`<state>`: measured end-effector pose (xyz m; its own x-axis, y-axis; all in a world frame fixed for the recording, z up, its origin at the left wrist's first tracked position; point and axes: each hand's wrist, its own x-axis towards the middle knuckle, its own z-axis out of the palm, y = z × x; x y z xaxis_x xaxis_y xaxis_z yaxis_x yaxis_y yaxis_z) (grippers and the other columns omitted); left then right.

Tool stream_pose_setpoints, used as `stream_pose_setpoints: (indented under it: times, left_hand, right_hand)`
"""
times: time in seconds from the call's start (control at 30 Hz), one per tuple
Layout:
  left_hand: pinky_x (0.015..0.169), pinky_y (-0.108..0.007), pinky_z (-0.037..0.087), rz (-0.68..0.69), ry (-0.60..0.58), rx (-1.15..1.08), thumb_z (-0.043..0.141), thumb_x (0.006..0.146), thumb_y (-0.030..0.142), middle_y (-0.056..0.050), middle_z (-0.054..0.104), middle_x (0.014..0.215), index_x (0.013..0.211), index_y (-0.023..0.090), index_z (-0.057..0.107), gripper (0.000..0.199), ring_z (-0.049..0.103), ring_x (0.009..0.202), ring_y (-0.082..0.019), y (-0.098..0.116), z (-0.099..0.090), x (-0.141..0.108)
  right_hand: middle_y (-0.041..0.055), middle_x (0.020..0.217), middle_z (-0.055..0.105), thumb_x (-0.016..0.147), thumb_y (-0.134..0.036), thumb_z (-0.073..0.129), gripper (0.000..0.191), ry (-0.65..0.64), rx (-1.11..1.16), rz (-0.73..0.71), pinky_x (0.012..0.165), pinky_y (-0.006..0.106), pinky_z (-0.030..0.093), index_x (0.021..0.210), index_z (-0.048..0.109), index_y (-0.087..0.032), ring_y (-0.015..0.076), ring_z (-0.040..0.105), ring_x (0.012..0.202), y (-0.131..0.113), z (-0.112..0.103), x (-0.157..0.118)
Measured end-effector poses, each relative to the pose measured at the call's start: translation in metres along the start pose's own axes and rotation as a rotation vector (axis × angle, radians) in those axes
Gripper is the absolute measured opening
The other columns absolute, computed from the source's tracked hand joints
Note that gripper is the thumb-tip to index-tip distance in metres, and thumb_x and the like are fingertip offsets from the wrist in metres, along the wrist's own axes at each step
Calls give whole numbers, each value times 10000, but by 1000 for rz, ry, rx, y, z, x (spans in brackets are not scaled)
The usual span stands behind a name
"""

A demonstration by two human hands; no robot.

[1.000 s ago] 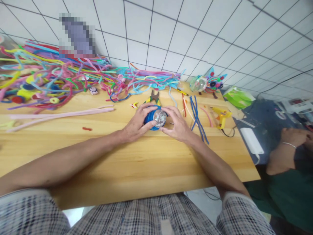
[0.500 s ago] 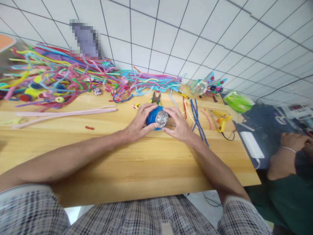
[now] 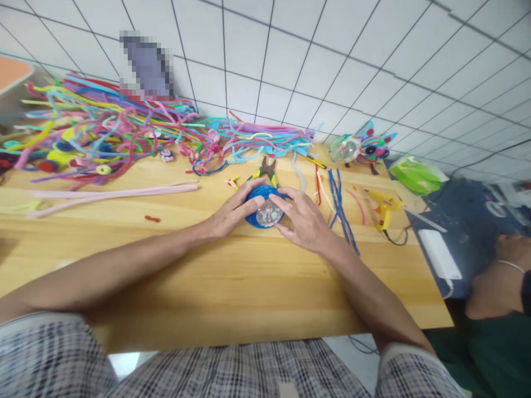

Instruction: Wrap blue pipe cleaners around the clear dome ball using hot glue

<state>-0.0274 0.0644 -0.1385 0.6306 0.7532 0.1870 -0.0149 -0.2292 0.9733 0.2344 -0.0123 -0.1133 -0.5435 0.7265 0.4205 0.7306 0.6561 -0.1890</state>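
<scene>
Between my hands is a round object [image 3: 269, 213], wrapped in blue around its side, with a clear, shiny part facing up. My left hand [image 3: 235, 214] grips its left side, thumb laid across the blue wrap. On the right, my right hand [image 3: 305, 220] closes around the other side, fingertips on the top and edge. Just behind the object lie pliers [image 3: 269, 167] with green and yellow handles, jaws pointing away. Two blue pipe cleaners [image 3: 341, 207] lie crossed to the right of my right hand.
Pipe cleaners [image 3: 103, 124] are heaped at the back left of the wooden table [image 3: 249, 293]. A yellow glue gun [image 3: 385, 209], a decorated clear ball [image 3: 347, 148] and a green packet [image 3: 418, 173] are on the right. Another person's arm [image 3: 493, 282] shows at far right.
The object has tipped so more of its clear part faces me. My left thumb has moved up onto it, and my right fingers now reach over its top. The view has shifted slightly left.
</scene>
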Motion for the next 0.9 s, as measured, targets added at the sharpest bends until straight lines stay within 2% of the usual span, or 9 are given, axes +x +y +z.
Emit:
stream_pose_setpoints:
  times: [0.07,0.2,0.4,0.6,0.73,0.9]
  left_hand:
    - [1418,-567,352,7,-13,31,646,1095,660,-105,573,1690,1635,270,563,671,511,1608,-372,3,-2,0]
    - [1315,-502,467,51,-10,33,703,1085,569,-103,672,1497,1528,240,641,555,616,1443,-330,2,-3,0]
    - [1207,-502,544,18,115,-36,726,1064,536,-94,681,1370,1450,249,656,486,654,1321,-319,-4,4,-6]
    - [1216,-500,557,163,196,127,714,1063,572,-107,669,1435,1475,255,624,527,643,1360,-320,-11,5,-6]
    - [1266,-505,516,209,228,256,642,1100,627,-114,635,1487,1504,260,605,547,602,1412,-319,-13,5,-8]
    - [1282,-528,490,234,196,299,587,1121,663,-124,615,1480,1503,260,582,555,571,1421,-323,-11,7,-12]
  right_hand:
    - [205,1608,584,1029,-193,729,908,8,-12,-20,1176,622,618,1813,290,-323,388,634,1470,-3,-1,0]
    - [215,1583,595,1048,-184,721,935,30,-58,-52,1153,607,629,1830,228,-327,381,652,1445,-7,-2,0]
    - [187,1570,611,1052,-246,739,900,32,-3,4,1152,634,628,1812,275,-377,392,667,1426,-2,2,-2]
    - [173,1562,634,1034,-320,772,840,7,76,84,1169,650,626,1774,379,-368,397,682,1412,2,10,-4]
    - [180,1579,632,1062,-320,726,782,26,108,109,1190,643,615,1773,402,-346,391,663,1449,-1,12,-4]
    - [186,1559,652,1115,-358,660,636,84,163,136,1168,599,631,1729,499,-315,364,670,1451,-6,13,-3]
